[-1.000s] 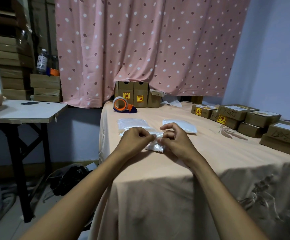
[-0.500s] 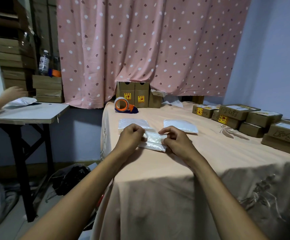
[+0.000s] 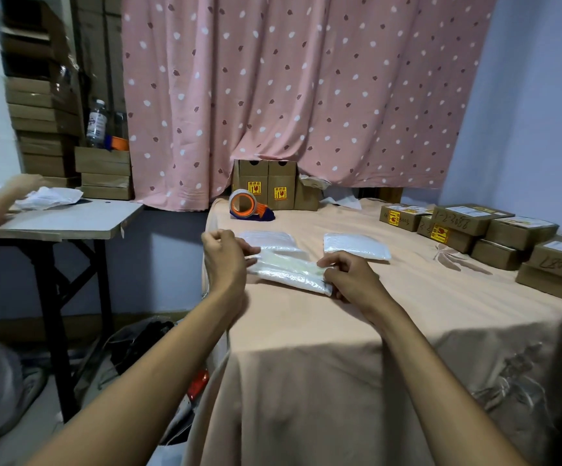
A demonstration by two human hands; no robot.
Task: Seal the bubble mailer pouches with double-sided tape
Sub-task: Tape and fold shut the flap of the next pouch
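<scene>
A white bubble mailer pouch (image 3: 289,275) lies on the peach tablecloth (image 3: 323,331) between my hands, with a yellowish tape band along its open flap. My right hand (image 3: 348,275) pinches the pouch's right end and holds it down. My left hand (image 3: 224,255) is at the pouch's left end, with its fingers curled as if pinching a thin strip; the strip itself is hard to make out. Two more white pouches lie behind, one (image 3: 267,237) at the left and one (image 3: 356,247) at the right.
An orange tape dispenser (image 3: 246,205) sits at the back left of the table, in front of upright cardboard boxes (image 3: 267,186). Flat labelled boxes (image 3: 467,220) line the right side. At the left stands a side table (image 3: 71,220), where another person's hand (image 3: 20,185) handles white packaging.
My left hand has drawn left along the flap, away from my right hand, uncovering the yellowish tape band. My right hand stays on the right end. The other person's hand moved over the side table.
</scene>
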